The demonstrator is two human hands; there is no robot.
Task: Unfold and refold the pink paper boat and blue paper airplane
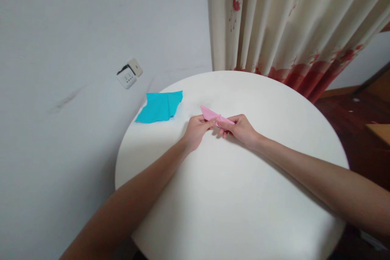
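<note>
A folded pink paper (209, 113), narrow and pointed at its far left end, is held just above the round white table (231, 195). My left hand (196, 129) pinches its middle from the left. On the paper's right end my right hand (240, 128) is closed, with fingers covering that part. The two hands nearly touch each other. A turquoise folded paper (160, 107) lies flat near the table's far left edge, apart from both hands.
A white wall stands close on the left with a wall socket (129, 74) on it. A cream curtain (289, 20) with red flowers hangs behind the table. Dark wooden floor (350, 122) shows at the right.
</note>
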